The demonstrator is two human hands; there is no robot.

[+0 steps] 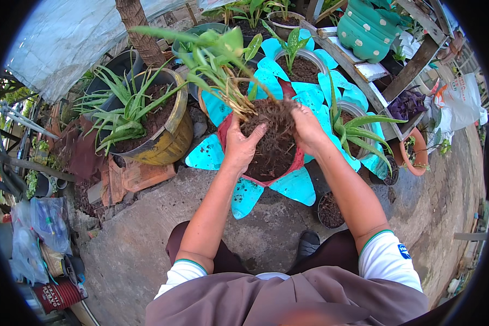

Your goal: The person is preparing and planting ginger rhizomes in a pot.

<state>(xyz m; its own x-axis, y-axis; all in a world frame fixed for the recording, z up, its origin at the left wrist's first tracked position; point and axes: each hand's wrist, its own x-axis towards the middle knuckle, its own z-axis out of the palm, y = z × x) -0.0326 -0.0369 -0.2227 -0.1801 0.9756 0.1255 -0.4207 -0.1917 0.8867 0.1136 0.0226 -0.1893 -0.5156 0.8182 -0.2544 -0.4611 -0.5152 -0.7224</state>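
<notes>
An uprooted green plant (pixel 224 77) with pale stems and a dark, soil-covered root ball (pixel 271 120) is held between both hands, over a flower-shaped planter. My left hand (pixel 243 144) grips the near left side of the root ball, its thumb on the roots. My right hand (pixel 308 127) holds the right side, fingers partly hidden by roots. Below them, the planter has a red rim (pixel 265 182) and turquoise petals (pixel 295 188); loose dark soil (pixel 269 163) shows inside it. The plant's leaves lean up and left, away from me.
A yellow-and-black pot (pixel 173 134) with an aloe-like plant stands left, beside broken terracotta tiles (pixel 146 177). At right are another turquoise-petalled planter (pixel 377 163), a wooden rack (pixel 350 73), a terracotta pot (pixel 415 163) and a small dark pot of soil (pixel 331 210) near my right foot.
</notes>
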